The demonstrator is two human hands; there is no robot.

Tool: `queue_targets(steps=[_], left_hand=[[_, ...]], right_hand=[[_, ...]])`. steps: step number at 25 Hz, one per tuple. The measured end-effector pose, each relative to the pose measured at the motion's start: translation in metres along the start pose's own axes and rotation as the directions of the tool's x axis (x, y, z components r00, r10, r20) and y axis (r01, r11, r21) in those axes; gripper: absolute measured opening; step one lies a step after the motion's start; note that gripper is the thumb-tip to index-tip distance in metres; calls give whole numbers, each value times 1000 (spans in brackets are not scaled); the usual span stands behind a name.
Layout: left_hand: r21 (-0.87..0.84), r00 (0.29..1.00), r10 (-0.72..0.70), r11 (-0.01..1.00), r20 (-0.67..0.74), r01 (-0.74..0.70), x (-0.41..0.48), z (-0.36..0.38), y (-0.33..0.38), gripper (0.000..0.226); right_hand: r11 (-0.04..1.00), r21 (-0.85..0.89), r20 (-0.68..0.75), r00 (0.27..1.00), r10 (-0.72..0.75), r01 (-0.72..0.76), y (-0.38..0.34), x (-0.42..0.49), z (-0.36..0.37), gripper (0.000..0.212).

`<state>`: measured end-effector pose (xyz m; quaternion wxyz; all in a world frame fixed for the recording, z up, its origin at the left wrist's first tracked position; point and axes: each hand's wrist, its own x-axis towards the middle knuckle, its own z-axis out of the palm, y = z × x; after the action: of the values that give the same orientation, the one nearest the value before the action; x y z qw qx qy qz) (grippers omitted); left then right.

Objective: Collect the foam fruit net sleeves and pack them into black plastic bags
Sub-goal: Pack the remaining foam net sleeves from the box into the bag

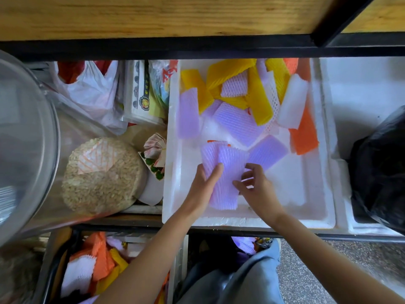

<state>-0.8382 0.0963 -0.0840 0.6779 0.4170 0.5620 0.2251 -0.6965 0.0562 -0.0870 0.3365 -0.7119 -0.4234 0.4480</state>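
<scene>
**Inspector:** Report left to right, everything placed against the box (173, 150).

**Assistant:** Well left of the box is a grain bag (103, 174), not a task item. Inside the box, near its front wall, the left grip (205, 183) is closed on a small stack (228, 178) of purple foam sleeves. The thumb lies on top and the fingers go beneath, taking the stack's left edge.

**Inspector:** And the other?

**Assistant:** The right grip (256, 189) sits at the stack's right edge, also near the front wall. Its fingers are curled and touching the foam. Whether they actually pinch it, I cannot tell.

**Inspector:** What else is in the box?

**Assistant:** Loose in its rear half are purple sleeves (238, 123), yellow sleeves (258, 102) and white sleeves (293, 102). An orange sleeve (304, 137) lies against the right wall. Just beyond that wall is the black bag (381, 172). Its mouth is not clearly shown.

**Inspector:** Handling assessment?

**Assistant:** This is judgement only. The sleeves look very light, soft and springy. Open net foam is likely to crush or tear under a hard squeeze. Flat pieces may slide off one another. I advise holding the stack flat across its width, thumb over and fingers under, with gentle pressure. The second grip should steady the opposite edge on the way to the bag.
</scene>
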Motion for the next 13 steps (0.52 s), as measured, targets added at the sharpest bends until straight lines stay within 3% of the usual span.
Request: queue_targets(steps=[2,4,8,11,13], left_hand=[[147,993,91,986,-75,-79,0,-2,-3,57],[245,978,164,961,-130,-129,1,-9,-8,43],[237,981,165,962,-99,-138,-1,-21,-16,42],[196,980,136,975,-149,-106,0,-27,-25,55],[152,978,111,985,-179,-84,-1,-30,-28,64]], right_hand=[[997,-61,-7,999,-43,42,8,4,-2,33],[957,-253,-86,982,-166,139,22,18,-12,41],[805,-593,-186,976,-115,-18,48,67,-41,79],[770,-620,-225,974,11,-151,57,86,-52,94],[811,-565,-253,968,9,-155,53,83,-52,87]])
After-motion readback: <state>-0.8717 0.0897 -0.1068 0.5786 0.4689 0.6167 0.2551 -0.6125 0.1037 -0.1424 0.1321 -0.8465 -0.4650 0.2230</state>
